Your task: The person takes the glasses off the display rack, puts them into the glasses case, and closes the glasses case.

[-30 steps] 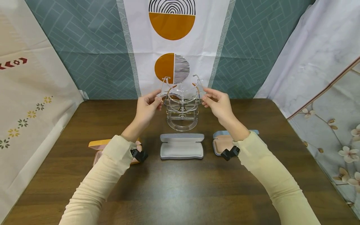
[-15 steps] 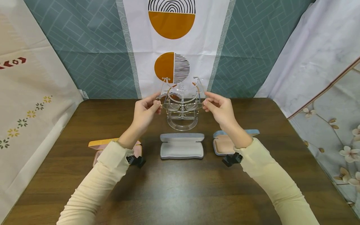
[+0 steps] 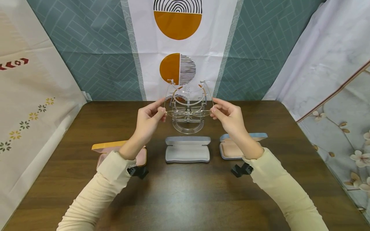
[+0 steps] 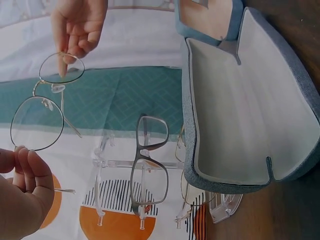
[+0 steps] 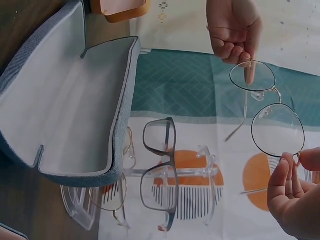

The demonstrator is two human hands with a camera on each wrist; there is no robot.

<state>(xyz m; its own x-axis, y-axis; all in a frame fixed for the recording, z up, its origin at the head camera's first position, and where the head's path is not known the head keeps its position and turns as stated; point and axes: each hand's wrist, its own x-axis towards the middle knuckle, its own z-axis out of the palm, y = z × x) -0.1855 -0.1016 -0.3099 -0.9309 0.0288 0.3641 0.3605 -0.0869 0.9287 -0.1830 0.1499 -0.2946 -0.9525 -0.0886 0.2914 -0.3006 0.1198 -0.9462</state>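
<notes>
Glasses (image 5: 278, 94) with thin round rims are in front of the clear stand (image 3: 188, 131). Left hand (image 3: 148, 120) pinches one side, right hand (image 3: 232, 119) the other. It looks like the taking-off step; next calls for both hands pulling evenly, gently.

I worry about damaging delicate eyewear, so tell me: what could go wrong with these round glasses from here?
The left hand and right hand pinch the thin-framed round glasses at opposite sides, so uneven pulling might bend the frame.
Their temples reach back toward the clear stand and might catch on it, perhaps jolting the grey-framed glasses there.
The fingers sit close to the lenses, so a smudge is possible.
</notes>
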